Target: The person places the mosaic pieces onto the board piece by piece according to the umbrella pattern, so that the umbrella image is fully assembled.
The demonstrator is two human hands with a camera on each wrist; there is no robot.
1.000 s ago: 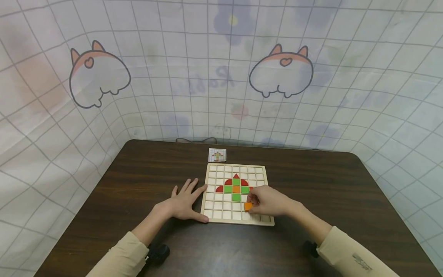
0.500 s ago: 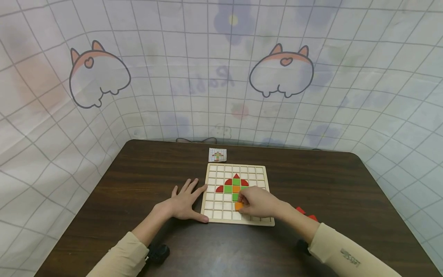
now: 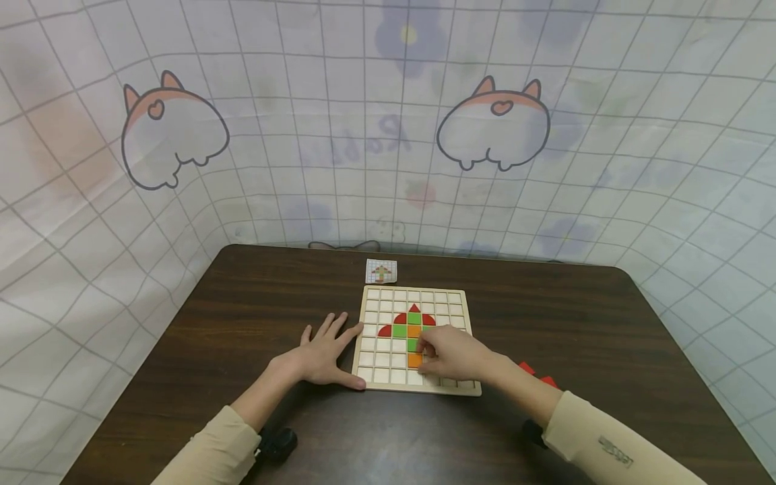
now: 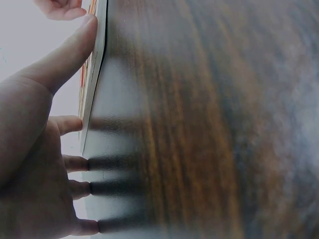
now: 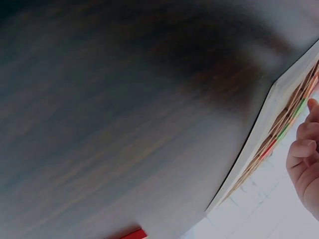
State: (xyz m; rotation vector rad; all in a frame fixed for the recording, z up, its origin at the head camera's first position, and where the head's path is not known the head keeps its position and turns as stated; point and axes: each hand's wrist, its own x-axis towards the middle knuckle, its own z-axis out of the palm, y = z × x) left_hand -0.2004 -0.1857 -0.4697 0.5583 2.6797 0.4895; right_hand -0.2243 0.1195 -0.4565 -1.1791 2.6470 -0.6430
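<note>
A wooden grid board (image 3: 371, 374) lies on the table, with red, green and orange tiles forming a stepped, pointed pattern. My right hand (image 3: 457, 353) is over its right part, fingers curled and thumb drawn in, pinching an orange square tile (image 3: 415, 361) at its right side. That tile sits in the cell just below a green square tile (image 3: 413, 345). The hand covers part of the pattern's right side. My left hand (image 3: 321, 357) is spread on the table; its thumb and index finger touch the board's left edge. In the left wrist view the thumb (image 4: 75, 47) presses that edge.
A small pattern card (image 3: 381, 271) lies just behind the board. Several red tiles (image 3: 536, 374) rest on the dark table (image 3: 545, 303) beside the right forearm. A patterned cloth (image 3: 339, 135) hangs behind and at both sides.
My right hand has moved left along the board with the orange tile, which now lies square in a cell. Red tiles beside the forearm have come into view. My left hand has stayed put.
</note>
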